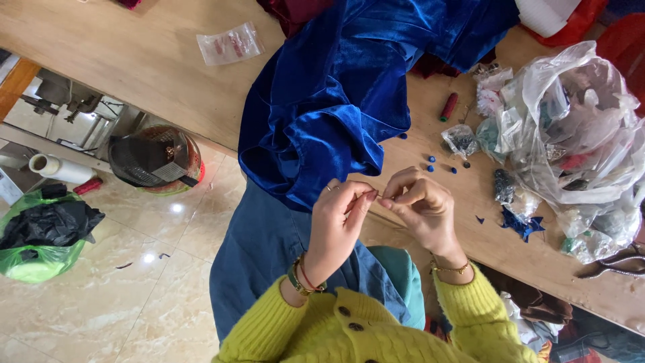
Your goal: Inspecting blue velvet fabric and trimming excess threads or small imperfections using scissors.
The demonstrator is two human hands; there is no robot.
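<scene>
My left hand (339,222) and my right hand (423,208) meet in front of my chest, fingertips pinched together on a thin needle (377,196) that I can barely make out. Any thread on it is too fine to see. The left wrist wears green and gold bangles, the right a thin gold bracelet. Just above the hands a blue velvet cloth (336,94) hangs over the edge of the wooden table (134,60). A few small blue buttons (431,161) lie on the table right of the cloth, close to my right hand.
A red thread spool (449,106), a heap of clear plastic bags (571,134) with small parts, blue fabric scraps (521,223) and dark scissors (618,265) lie at the right. A small clear bag (230,44) lies far left. On the floor stand a round mesh appliance (158,158) and a green bag (40,235).
</scene>
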